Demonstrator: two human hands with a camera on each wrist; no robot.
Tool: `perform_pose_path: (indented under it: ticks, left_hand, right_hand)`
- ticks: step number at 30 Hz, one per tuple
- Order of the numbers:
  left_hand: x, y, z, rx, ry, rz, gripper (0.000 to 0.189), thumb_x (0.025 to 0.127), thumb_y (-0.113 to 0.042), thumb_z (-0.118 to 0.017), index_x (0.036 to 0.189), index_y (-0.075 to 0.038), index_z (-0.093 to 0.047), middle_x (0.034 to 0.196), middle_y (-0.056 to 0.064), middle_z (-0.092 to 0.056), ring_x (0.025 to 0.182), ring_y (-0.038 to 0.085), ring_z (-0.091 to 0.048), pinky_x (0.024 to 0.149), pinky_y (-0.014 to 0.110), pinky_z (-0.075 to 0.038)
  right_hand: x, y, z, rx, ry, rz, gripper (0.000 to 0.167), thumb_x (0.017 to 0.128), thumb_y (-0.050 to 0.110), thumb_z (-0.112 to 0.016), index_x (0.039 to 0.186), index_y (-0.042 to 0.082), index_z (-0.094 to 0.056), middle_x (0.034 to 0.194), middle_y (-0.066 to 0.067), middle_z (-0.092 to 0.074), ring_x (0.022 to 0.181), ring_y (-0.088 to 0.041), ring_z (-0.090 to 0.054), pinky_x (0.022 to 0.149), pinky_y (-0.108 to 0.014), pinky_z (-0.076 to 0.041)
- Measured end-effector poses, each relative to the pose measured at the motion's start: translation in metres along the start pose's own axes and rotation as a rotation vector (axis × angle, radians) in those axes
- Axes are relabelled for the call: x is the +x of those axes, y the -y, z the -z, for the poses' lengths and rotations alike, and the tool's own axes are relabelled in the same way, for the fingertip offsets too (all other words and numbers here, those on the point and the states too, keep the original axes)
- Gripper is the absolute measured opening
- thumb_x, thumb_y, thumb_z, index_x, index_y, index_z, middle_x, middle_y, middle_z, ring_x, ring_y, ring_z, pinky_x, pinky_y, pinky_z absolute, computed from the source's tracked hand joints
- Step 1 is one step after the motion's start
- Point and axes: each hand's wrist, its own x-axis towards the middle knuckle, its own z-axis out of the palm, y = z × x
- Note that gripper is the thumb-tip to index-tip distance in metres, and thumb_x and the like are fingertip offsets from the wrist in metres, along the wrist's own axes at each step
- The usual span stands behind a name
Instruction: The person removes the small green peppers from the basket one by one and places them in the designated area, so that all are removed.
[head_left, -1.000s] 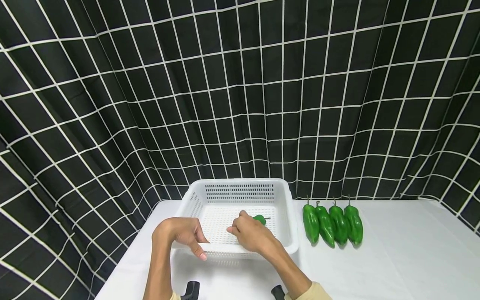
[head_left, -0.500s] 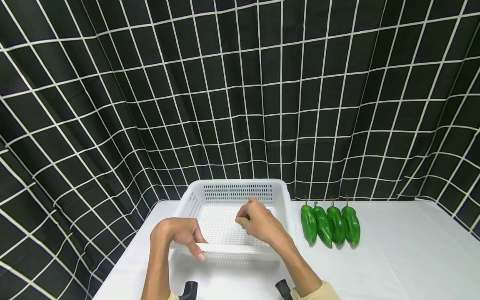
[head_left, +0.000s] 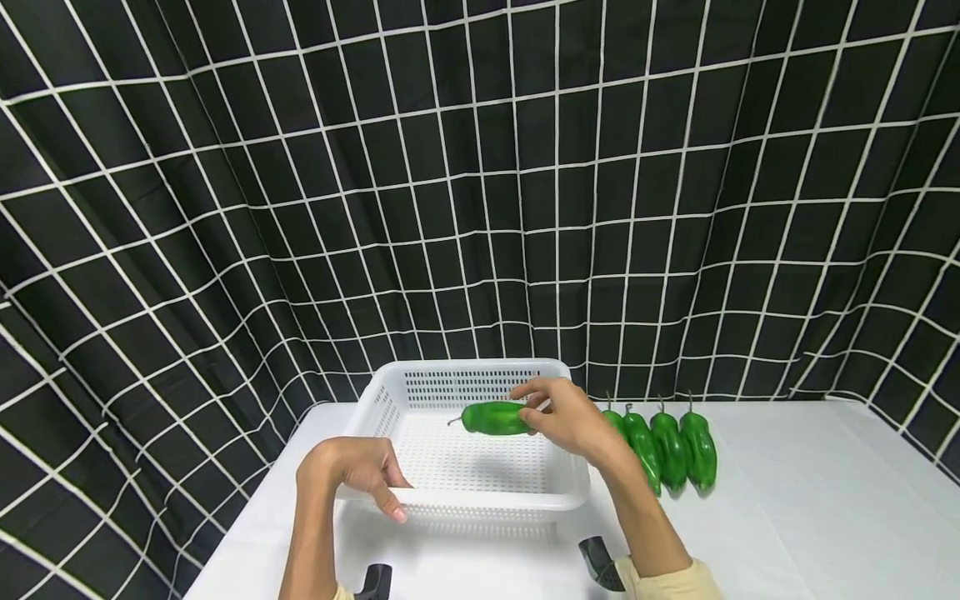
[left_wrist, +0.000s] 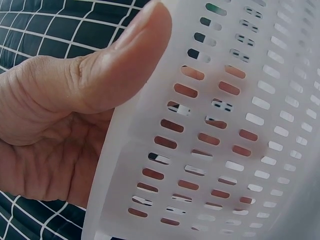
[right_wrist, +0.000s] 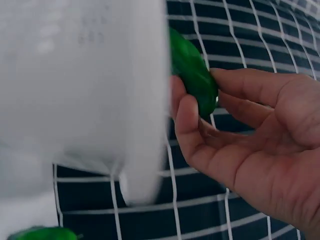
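My right hand (head_left: 564,414) pinches a green pepper (head_left: 495,418) by its blunt end, over the white basket (head_left: 459,498). The pepper lies sideways in the air with its thin stem toward the left. In the right wrist view, thumb and fingers close on the pepper (right_wrist: 194,75), and the basket wall hides part of it. My left hand (head_left: 367,472) grips the near rim of the basket, thumb outside and fingers inside. Through the slots of the basket wall (left_wrist: 230,165) those fingers show in the left wrist view.
Several green peppers (head_left: 666,450) lie side by side on the white table (head_left: 810,492), right of the basket, stems pointing away. My right forearm partly covers the leftmost ones. A black curtain with a white grid (head_left: 480,208) stands behind the table.
My right hand has lifted the pepper from the basket floor and moved up and right, turning it so the stem points left. The left hand stays on the rim.
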Motion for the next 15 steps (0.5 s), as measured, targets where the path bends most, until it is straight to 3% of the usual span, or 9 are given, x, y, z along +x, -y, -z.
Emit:
perform_pose_path:
  ticks: [5, 9, 15]
  left_hand:
    - [-0.001, 0.0, -0.001, -0.012, 0.001, 0.015, 0.029, 0.07, -0.013, -0.093, 0.097, -0.014, -0.085, 0.095, 0.0, -0.084, 0.099, 0.008, -0.069, 0.108, 0.046, -0.051]
    - [-0.001, 0.001, -0.001, -0.03, 0.004, 0.014, 0.03, 0.07, -0.011, -0.093, 0.098, -0.011, -0.085, 0.096, 0.003, -0.084, 0.104, 0.014, -0.071, 0.11, 0.051, -0.049]
    - [-0.001, 0.002, -0.002, -0.019, -0.009, 0.021, 0.027, 0.07, -0.011, -0.093, 0.095, -0.016, -0.085, 0.092, -0.001, -0.084, 0.099, 0.009, -0.068, 0.107, 0.048, -0.051]
  right_hand:
    - [-0.006, -0.013, 0.029, 0.149, -0.004, -0.016, 0.032, 0.101, 0.0, -0.058, 0.133, -0.005, -0.065, 0.124, -0.026, -0.071, 0.093, -0.024, -0.076, 0.089, -0.04, -0.063]
    - [-0.012, -0.026, 0.053, 0.214, -0.018, -0.004, 0.035, 0.102, 0.002, -0.057, 0.135, -0.007, -0.062, 0.125, -0.029, -0.07, 0.092, -0.025, -0.076, 0.086, -0.036, -0.063]
    - [-0.024, -0.044, 0.083, 0.283, -0.064, 0.012, 0.044, 0.1, 0.007, -0.064, 0.141, -0.009, -0.055, 0.124, -0.029, -0.065, 0.089, -0.02, -0.077, 0.081, -0.032, -0.064]
